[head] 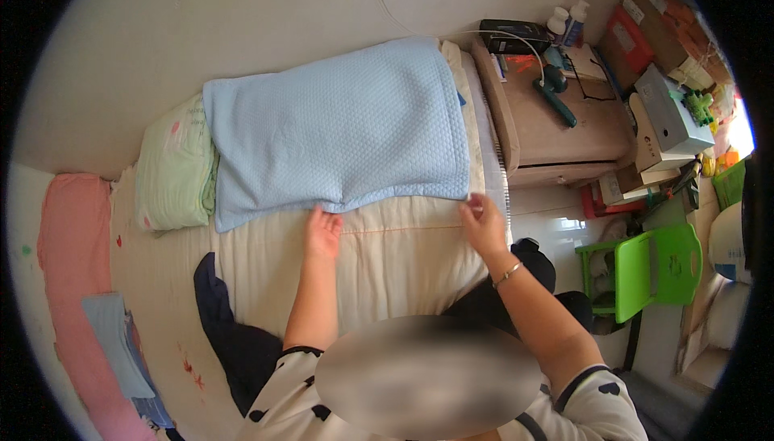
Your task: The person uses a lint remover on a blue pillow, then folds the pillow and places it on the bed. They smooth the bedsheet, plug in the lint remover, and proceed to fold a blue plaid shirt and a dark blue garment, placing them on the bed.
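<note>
A light-blue quilted cloth (338,126) lies spread on a bed with a cream cover (393,247), its near edge wavy and a little rumpled. My left hand (324,232) is at the middle of that near edge, palm partly up, its fingers apart and the tips at the hem. At the cloth's near right corner is my right hand (485,223), with the fingers curled. A small pale bit shows by its fingertips; whether the corner is pinched between them cannot be made out.
A folded pale-green quilt (172,169) sits left of the cloth, dark fabric (236,338) nearer. A pink bolster (72,247) lines the left end. Rightward stand a brown nightstand (562,145) holding a dark-green handheld device (555,99), stacked boxes (671,117) and a green chair (641,268).
</note>
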{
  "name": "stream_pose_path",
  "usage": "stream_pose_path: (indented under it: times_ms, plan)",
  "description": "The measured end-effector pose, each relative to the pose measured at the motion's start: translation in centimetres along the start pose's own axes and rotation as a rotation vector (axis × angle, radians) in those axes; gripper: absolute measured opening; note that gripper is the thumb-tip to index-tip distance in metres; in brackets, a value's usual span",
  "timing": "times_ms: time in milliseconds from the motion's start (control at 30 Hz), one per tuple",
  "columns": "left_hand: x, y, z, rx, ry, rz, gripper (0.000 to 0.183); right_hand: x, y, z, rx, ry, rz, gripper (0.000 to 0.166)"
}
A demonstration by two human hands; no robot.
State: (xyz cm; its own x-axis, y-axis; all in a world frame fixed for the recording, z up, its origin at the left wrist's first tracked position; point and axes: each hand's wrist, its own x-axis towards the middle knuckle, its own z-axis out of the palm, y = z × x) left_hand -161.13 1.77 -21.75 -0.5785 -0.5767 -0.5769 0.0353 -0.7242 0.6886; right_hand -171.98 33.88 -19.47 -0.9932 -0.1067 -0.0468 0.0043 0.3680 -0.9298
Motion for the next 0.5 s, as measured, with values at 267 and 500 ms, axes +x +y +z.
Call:
stream_pose_path:
  times_ms: [267,500]
  plan:
    - [5.5,5.8,-1.7,-0.356,0.265,0.076,0.013,7.1,-2.0,2.0,-0.253,-0.065,0.369,0.049]
    - [2.0,5.1,-9.4,0.034,0.163,0.066,0.014,3.7,-2.5,-2.1,0.258,-0.168,0.490,0.024]
